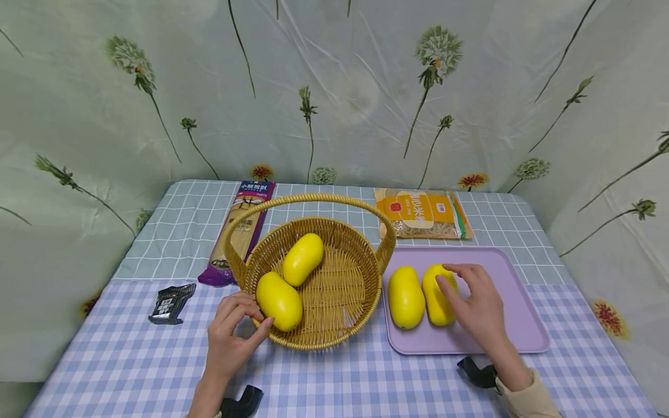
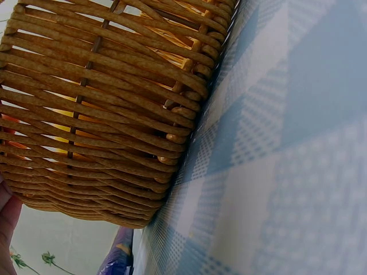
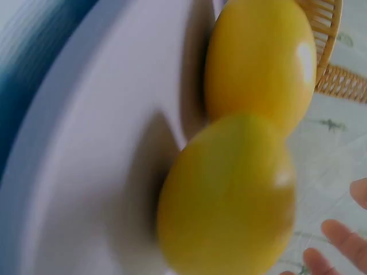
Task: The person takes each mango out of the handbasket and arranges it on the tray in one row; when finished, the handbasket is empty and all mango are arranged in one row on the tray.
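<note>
A round wicker basket (image 1: 340, 278) with a tall arched handle stands in the middle, holding two yellow mangoes, one nearer (image 1: 279, 302) and one behind it (image 1: 304, 259). My left hand (image 1: 234, 325) grips the basket's front left rim between thumb and fingers; in the left wrist view only a bit of it shows beside the woven wall (image 2: 97, 126). Two more mangoes, a left one (image 1: 406, 297) and a right one (image 1: 438, 293), lie side by side on a lilac tray (image 1: 514, 319). Over the right one hovers my right hand (image 1: 478, 302), its fingers spread and apart from it in the right wrist view.
Behind the basket's left side lies a purple pasta packet (image 1: 237, 232). An orange food bag (image 1: 423, 215) rests behind the tray. A small black packet (image 1: 171, 303) is at the left on the checked cloth (image 1: 334, 383). A floral curtain (image 1: 340, 87) hangs behind.
</note>
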Demonstrator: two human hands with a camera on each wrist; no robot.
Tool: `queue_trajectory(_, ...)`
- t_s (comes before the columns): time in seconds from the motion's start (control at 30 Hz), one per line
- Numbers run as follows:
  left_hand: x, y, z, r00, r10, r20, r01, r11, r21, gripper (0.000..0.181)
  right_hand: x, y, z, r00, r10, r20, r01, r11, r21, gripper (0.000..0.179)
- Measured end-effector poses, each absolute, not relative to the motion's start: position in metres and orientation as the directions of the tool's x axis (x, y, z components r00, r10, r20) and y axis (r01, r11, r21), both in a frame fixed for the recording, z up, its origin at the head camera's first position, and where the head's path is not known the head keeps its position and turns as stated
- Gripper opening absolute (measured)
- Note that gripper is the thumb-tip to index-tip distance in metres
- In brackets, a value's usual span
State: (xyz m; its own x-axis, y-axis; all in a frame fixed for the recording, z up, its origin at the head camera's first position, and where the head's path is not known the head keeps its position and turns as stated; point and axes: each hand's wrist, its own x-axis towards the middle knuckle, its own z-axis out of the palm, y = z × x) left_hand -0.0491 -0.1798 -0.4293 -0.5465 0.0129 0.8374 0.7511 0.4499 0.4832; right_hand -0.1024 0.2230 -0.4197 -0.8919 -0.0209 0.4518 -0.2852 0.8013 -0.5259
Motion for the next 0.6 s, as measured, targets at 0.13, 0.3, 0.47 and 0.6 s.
queue_trajectory(0.13, -0.049, -0.179, -0.429, -0.546, 0.013, 0.838, 0.751, 0.452, 0.482, 0.032, -0.102, 0.213, -0.416, -0.819, -0.11, 0.564, -0.451, 0.731, -0.512, 0.024)
queue_trajectory(0.3, -0.049, -0.18, -0.428, -0.544, 0.012, 0.839, 0.748, 0.459, 0.479, 0.033, -0.103, 0.196, -0.402, -0.775, -0.207, 0.597, -0.568, 0.643, -0.513, 0.021)
queue_trajectory(0.47, -0.05, -0.18, -0.428, -0.544, 0.014, 0.839, 0.748, 0.463, 0.476, 0.034, -0.105, 0.175, -0.392, -0.708, -0.287, 0.646, -0.667, 0.572, -0.477, 0.018)
queue_trajectory(0.6, -0.049, -0.18, -0.428, -0.546, 0.016, 0.837, 0.749, 0.457, 0.48, 0.032, -0.11, 0.159, -0.391, -0.606, -0.315, 0.731, -0.764, 0.487, -0.424, 0.015)
